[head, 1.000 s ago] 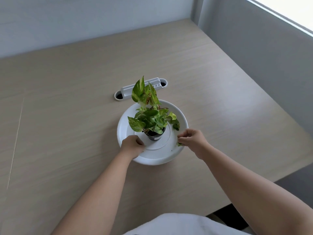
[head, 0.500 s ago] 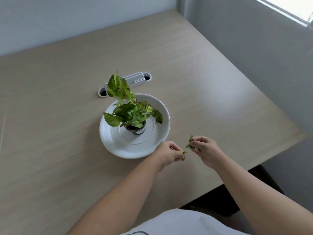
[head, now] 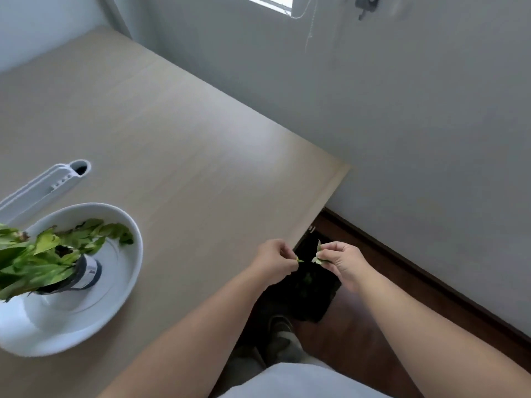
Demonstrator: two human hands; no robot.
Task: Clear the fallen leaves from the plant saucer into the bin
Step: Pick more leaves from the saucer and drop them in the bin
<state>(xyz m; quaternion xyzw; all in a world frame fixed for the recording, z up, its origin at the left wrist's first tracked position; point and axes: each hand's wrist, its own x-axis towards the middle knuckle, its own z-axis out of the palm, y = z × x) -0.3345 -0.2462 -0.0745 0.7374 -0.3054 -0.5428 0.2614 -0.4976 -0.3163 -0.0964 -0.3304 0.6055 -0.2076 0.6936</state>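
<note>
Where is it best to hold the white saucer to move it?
Judging by its shape, grip the white saucer by its raised rim on the right side, from above: that side is bare, while the leaves of the potted plant overhang the left part.

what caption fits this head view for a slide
Both hands, left hand and right hand, pinch leaf scraps above the dark bin beside the table.

Head camera looks steeply down over table (head: 201, 156) corner toward floor (head: 373, 326).
</note>
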